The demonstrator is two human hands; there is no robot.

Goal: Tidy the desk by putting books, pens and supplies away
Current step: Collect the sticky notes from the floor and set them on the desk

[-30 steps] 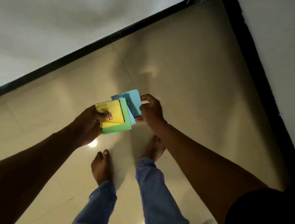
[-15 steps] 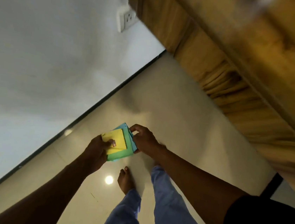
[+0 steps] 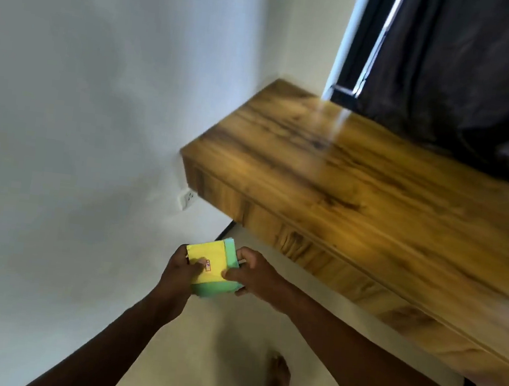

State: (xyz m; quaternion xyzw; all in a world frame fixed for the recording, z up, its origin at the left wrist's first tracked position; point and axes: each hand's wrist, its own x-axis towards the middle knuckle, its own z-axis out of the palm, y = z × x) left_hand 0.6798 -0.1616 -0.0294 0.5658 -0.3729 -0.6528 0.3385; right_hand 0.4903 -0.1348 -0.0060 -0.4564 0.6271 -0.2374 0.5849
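Note:
A small stack of coloured paper pads (image 3: 212,259), yellow on top and green beneath, is held in front of me above the floor. My left hand (image 3: 179,274) grips its left side, thumb on the yellow sheet. My right hand (image 3: 248,274) grips its right edge, thumb on top and fingers curled underneath. The wooden desk (image 3: 358,185) lies to the right and beyond the hands, its top bare in the part I see.
A white wall fills the left, with a socket (image 3: 186,199) just below the desk's left end. A dark curtain (image 3: 464,67) hangs behind the desk. My bare foot (image 3: 279,378) stands on the pale tiled floor (image 3: 197,345).
My view has swung up from the floor corner to the desk top. The fanned pads have been squared into a tighter stack, and both hands still hold them.

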